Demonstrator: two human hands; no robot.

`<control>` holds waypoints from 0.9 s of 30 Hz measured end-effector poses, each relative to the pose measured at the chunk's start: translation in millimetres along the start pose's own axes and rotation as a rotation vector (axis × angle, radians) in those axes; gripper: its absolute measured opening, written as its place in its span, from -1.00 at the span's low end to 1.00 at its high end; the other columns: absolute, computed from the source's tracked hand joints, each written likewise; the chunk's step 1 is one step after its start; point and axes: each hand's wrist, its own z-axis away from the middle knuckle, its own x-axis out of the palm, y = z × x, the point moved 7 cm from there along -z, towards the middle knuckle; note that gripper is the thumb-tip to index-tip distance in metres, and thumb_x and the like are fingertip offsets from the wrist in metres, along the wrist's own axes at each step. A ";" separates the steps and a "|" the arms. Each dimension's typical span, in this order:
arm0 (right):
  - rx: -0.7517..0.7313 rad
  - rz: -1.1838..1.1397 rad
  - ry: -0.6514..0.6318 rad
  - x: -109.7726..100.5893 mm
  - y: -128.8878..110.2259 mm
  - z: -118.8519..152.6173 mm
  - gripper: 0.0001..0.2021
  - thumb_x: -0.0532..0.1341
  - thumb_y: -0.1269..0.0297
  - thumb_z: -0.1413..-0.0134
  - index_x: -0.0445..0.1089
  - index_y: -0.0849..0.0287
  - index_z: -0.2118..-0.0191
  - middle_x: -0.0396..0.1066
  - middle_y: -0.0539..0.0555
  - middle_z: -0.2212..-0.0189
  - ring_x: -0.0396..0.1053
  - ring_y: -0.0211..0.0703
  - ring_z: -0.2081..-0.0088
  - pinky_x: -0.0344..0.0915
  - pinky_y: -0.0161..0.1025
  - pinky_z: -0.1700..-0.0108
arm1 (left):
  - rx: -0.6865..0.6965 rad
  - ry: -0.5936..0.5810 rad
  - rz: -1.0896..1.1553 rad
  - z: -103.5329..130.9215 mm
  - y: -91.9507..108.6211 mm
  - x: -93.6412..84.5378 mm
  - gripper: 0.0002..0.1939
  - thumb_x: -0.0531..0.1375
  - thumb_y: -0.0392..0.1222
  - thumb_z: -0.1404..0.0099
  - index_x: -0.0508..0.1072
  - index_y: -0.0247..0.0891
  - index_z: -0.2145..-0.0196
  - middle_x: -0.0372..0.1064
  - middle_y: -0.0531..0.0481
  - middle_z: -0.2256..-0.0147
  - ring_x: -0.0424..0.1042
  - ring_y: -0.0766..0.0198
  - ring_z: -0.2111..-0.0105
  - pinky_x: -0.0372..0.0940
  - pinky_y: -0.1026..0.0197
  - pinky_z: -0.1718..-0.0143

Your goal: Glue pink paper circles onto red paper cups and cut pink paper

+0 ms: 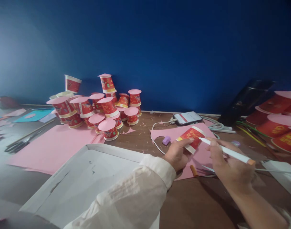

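My left hand point(177, 154) grips a red paper cup point(195, 137), tilted on its side above a sheet of pink paper point(204, 159). A white marker point(231, 152) with an orange end is held in my right hand point(233, 167), its tip at the cup's printed side. Whether the tip touches the cup I cannot tell. Just left of the cup lies a small purple eraser point(166, 140). An orange-brown cap-like piece point(193, 171) rests on the pink sheet below my hands.
Stacked red cups with pink paper discs point(107, 106) stand at the back left, and more cups point(282, 127) at the right. A phone point(186, 117) on a cable, a black bottle point(243, 101), a white box lid point(88, 184), pink sheets point(54, 146) and scissors point(18, 144) lie around.
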 end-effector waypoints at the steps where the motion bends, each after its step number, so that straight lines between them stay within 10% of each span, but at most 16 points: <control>1: 0.009 -0.002 -0.004 0.2 0.6 -0.2 -0.44 0.15 -0.19 -0.45 0.70 0.20 0.10 0.66 0.22 0.40 0.60 0.06 0.38 0.47 -0.03 0.24 | 0.001 -0.001 0.002 0.4 0.3 0.2 -0.84 0.41 -0.41 -0.15 0.65 -0.31 0.26 0.60 -0.10 0.24 0.55 0.18 0.20 0.40 0.10 -0.13; 27: 0.038 -0.038 0.000 1.1 5.4 -0.5 -0.47 0.16 -0.21 -0.41 0.69 0.14 0.16 0.61 0.19 0.46 0.58 0.05 0.38 0.46 -0.03 0.21 | -0.012 0.077 0.060 4.2 3.0 1.2 -0.87 0.29 -0.48 -0.28 0.65 -0.39 0.29 0.60 -0.18 0.24 0.61 0.13 0.15 0.41 0.12 -0.18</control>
